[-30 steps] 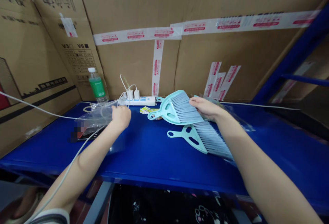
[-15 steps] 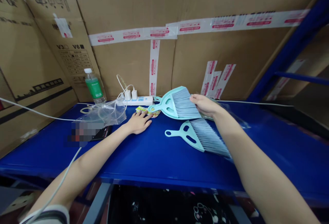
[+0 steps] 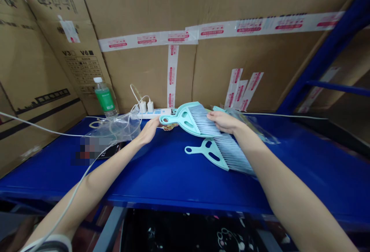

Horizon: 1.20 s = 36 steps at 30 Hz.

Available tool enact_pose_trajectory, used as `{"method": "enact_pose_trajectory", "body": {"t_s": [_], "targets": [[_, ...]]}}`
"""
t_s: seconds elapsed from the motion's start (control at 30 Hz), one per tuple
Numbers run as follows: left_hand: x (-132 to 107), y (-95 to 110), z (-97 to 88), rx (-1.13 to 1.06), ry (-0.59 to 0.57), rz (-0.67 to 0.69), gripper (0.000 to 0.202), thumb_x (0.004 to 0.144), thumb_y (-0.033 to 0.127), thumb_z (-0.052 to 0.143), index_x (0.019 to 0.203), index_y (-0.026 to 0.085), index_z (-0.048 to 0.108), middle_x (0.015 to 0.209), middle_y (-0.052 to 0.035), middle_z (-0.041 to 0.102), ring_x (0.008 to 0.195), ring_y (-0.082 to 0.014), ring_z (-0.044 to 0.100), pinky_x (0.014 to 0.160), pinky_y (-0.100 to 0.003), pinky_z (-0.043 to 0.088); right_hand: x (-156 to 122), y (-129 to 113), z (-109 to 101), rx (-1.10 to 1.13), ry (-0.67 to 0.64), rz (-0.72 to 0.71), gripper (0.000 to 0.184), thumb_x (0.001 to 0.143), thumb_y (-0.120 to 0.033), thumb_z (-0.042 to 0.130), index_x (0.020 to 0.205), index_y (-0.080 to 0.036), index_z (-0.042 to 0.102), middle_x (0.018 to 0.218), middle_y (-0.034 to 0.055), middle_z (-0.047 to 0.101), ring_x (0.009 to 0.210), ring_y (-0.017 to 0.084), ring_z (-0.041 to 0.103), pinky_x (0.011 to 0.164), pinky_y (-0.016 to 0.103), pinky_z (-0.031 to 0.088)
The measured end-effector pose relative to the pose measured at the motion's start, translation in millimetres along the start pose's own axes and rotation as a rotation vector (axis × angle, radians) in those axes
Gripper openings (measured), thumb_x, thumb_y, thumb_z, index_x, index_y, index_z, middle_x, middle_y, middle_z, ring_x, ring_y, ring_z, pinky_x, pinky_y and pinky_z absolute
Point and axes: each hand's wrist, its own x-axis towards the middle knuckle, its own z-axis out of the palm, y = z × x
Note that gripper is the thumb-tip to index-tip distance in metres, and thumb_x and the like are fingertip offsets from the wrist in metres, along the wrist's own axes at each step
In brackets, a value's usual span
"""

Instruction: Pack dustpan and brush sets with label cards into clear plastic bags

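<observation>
A light-blue hand brush (image 3: 198,119) lies nested in a matching dustpan (image 3: 189,130), and both are lifted a little above the blue table. My right hand (image 3: 224,122) is closed on the bristle end, thumb over the bristles. At the other end, my left hand (image 3: 148,131) is closed at the looped handle, its fingertips partly hidden behind it. Below them a second light-blue brush (image 3: 218,153) rests on the table, its bristles partly behind my right forearm. A small colourful packet (image 3: 170,127) shows just under the handle.
A white power strip (image 3: 157,112) with plugs stands against the cardboard wall (image 3: 144,71). Left are a green-labelled bottle (image 3: 104,97), a crumpled clear bag (image 3: 115,126) and a dark flat box (image 3: 112,151). More clear plastic (image 3: 254,125) lies behind my right hand. A white cable crosses my left forearm.
My left hand has risen off the table and the packet to the handle. The nested brush and dustpan have shifted left and slightly down with my right hand.
</observation>
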Motion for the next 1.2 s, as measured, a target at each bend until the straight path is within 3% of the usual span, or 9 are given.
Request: {"method": "enact_pose_trajectory", "body": {"t_s": [0.1,0.2,0.37,0.47,0.6,0.7,0.93,1.07,1.2], "targets": [[-1,6,0.7,-0.241,0.080,-0.030,0.058,0.086,0.052,0.028,0.115,0.012,0.059,0.101,-0.0096,0.069,0.089,-0.0241,0.065,0.081,-0.039,0.052,-1,-4,2,0.130,-0.078,0.066,0.016,0.087,-0.019,0.044,0.087,-0.018,0.060,0.082,0.0062,0.068,0.079,0.017,0.063,0.076,0.033,0.052],[-4,12,-1.6,-0.125,0.068,0.016,0.057,0.080,0.058,0.046,0.113,0.013,0.060,0.105,-0.0105,0.068,0.094,-0.0248,0.064,0.085,-0.040,0.050,-3,-7,5,0.185,-0.093,0.072,0.014,0.087,-0.022,0.046,0.086,-0.018,0.060,0.082,0.0058,0.068,0.081,0.017,0.063,0.076,0.032,0.052],[-9,15,-3.4,0.188,-0.053,0.190,0.054,0.071,0.044,0.067,0.116,0.017,0.059,0.119,-0.0099,0.063,0.109,-0.0257,0.059,0.097,-0.044,0.044,-7,-15,9,0.247,-0.154,0.137,0.021,0.089,-0.017,0.039,0.091,-0.018,0.059,0.082,0.0064,0.067,0.078,0.016,0.063,0.077,0.033,0.051],[-9,15,-1.7,0.240,-0.021,0.213,0.044,0.077,0.040,0.061,0.115,0.017,0.061,0.117,-0.0082,0.065,0.108,-0.0238,0.060,0.097,-0.043,0.045,-13,-23,9,0.043,-0.021,0.066,0.022,0.087,-0.021,0.044,0.103,-0.018,0.057,0.085,0.0077,0.066,0.080,0.020,0.062,0.077,0.038,0.050],[-9,13,0.1,0.262,0.068,0.234,0.038,0.079,0.037,0.060,0.112,0.019,0.063,0.115,-0.0058,0.066,0.108,-0.0231,0.060,0.096,-0.041,0.047,-29,-42,13,-0.352,0.305,-0.448,0.020,0.084,-0.028,0.050,0.099,-0.019,0.060,0.099,0.0099,0.061,0.096,0.026,0.054,0.086,0.044,0.041],[-10,12,1.0,0.270,0.109,0.228,0.038,0.078,0.036,0.063,0.112,0.019,0.063,0.114,-0.0062,0.067,0.106,-0.0241,0.061,0.093,-0.039,0.049,-44,-57,25,-0.477,0.097,-0.642,0.023,0.087,-0.038,0.049,0.083,-0.020,0.063,0.084,0.0059,0.058,0.089,0.023,0.051,0.080,0.039,0.041],[-10,14,4.0,0.293,0.067,0.202,0.039,0.074,0.035,0.066,0.109,0.019,0.065,0.111,-0.0062,0.068,0.102,-0.0258,0.063,0.090,-0.039,0.050,-50,-64,50,-0.647,-0.044,-0.498,0.023,0.080,-0.037,0.062,0.067,-0.018,0.061,0.078,0.0042,0.052,0.082,0.020,0.048,0.071,0.030,0.037],[-3,14,-2.5,0.332,0.099,0.180,0.035,0.074,0.034,0.065,0.106,0.019,0.066,0.103,-0.0061,0.071,0.092,-0.0238,0.066,0.085,-0.038,0.052,-54,-70,48,-0.781,0.127,-0.472,0.019,0.081,-0.030,0.059,0.066,-0.018,0.064,0.078,0.0061,0.054,0.078,0.020,0.047,0.066,0.030,0.033],[11,11,-14.2,0.380,0.142,0.118,0.041,0.072,0.030,0.067,0.111,0.015,0.062,0.106,-0.0096,0.068,0.094,-0.0236,0.064,0.084,-0.036,0.051,-67,-83,46,-0.949,0.284,-0.526,0.034,0.090,-0.033,0.044,0.076,-0.017,0.071,0.078,0.0118,0.058,0.081,0.024,0.049,0.069,0.034,0.032]]}}
